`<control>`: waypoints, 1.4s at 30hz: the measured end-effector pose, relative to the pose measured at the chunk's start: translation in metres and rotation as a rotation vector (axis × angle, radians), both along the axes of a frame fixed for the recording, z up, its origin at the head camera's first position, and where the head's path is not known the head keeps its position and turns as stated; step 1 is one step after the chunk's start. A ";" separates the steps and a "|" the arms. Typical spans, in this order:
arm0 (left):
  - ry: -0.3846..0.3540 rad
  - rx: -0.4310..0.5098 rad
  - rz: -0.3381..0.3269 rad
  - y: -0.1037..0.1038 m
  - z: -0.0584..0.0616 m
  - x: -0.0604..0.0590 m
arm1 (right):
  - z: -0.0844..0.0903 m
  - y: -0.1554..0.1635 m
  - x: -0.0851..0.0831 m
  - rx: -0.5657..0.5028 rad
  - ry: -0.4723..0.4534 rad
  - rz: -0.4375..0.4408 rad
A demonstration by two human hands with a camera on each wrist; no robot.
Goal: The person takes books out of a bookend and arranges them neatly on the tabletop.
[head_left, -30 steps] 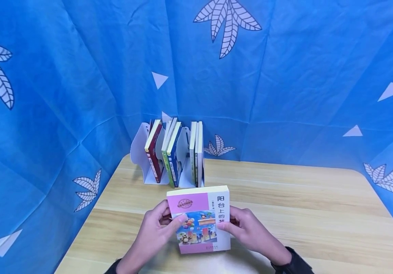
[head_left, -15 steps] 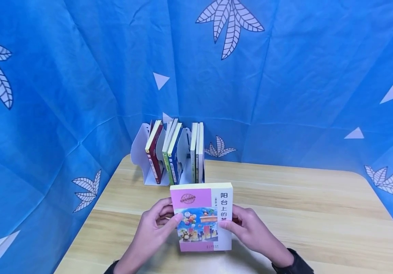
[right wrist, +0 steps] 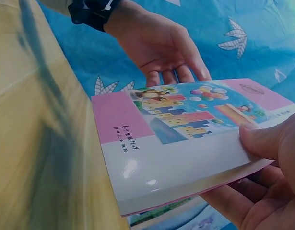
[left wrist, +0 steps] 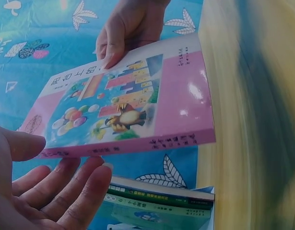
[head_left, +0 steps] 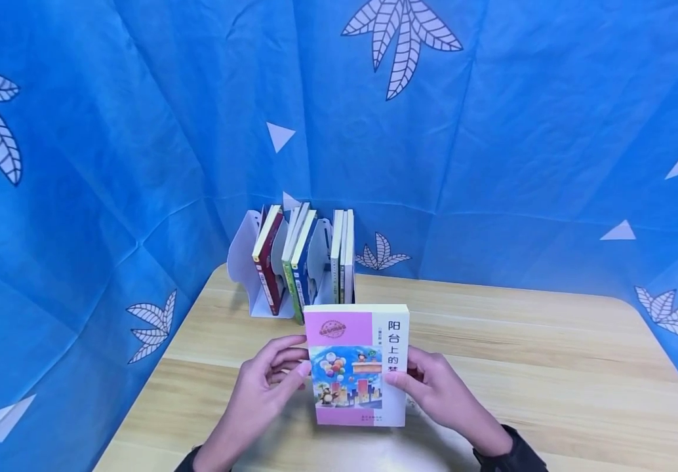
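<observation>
A paperback book with a pink and white cover stands raised over the table, its front facing me. My right hand pinches its right edge, thumb on the white strip and fingers behind. At the left edge, my left hand has its fingers loosely extended, with the thumb tip beside the cover. In the left wrist view, the fingertips lie along the pink spine without curling round it. The right wrist view shows the right thumb on the cover and the other fingers beneath.
Behind the book, a white book rack holds several upright books, among them a dark red one and a blue one. The wooden table spreads right. A blue patterned curtain encloses the back and sides.
The book has shifted slightly right and up in the head view, along with the right hand. My left thumb has slid off the cover to its left edge, and the left fingers have loosened.
</observation>
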State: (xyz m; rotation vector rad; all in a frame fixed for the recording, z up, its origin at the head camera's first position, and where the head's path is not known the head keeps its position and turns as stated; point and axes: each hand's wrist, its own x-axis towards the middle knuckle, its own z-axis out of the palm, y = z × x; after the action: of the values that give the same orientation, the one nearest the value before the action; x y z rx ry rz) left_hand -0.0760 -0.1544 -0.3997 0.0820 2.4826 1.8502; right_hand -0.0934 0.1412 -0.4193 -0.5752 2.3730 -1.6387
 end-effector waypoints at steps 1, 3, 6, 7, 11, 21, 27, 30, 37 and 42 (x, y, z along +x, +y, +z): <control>0.012 -0.017 0.003 0.000 0.000 0.000 | 0.000 0.001 0.000 0.004 -0.006 -0.009; 0.043 -0.054 0.012 -0.001 0.000 0.000 | 0.000 0.003 -0.001 0.009 -0.012 -0.023; 0.102 -0.118 0.027 -0.002 0.001 0.000 | 0.000 0.006 -0.004 0.006 -0.018 -0.039; 0.128 -0.139 0.030 -0.002 0.001 0.000 | 0.000 0.007 -0.004 0.005 -0.021 -0.045; 0.238 -0.224 0.038 -0.002 -0.001 -0.003 | 0.002 0.012 -0.008 0.007 -0.037 -0.066; 0.648 -0.604 0.069 -0.007 -0.018 -0.018 | 0.007 0.022 -0.015 0.016 -0.146 -0.145; 0.768 -0.723 0.026 -0.013 -0.024 -0.025 | 0.009 0.029 -0.019 -0.024 -0.184 -0.144; 0.800 -0.772 0.013 -0.017 -0.026 -0.029 | 0.010 0.033 -0.021 -0.031 -0.185 -0.149; 0.837 -0.833 0.018 -0.024 -0.028 -0.040 | 0.014 0.042 -0.027 -0.084 -0.195 -0.155; 0.862 -0.843 0.045 -0.031 -0.030 -0.046 | 0.018 0.047 -0.034 -0.111 -0.199 -0.155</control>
State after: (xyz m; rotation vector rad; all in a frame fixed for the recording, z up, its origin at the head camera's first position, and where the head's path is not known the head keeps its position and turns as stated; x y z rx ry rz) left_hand -0.1221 -0.1854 -0.4300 0.9428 3.5910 0.6489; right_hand -0.1270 0.1884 -0.4012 -0.2368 2.2417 -1.8081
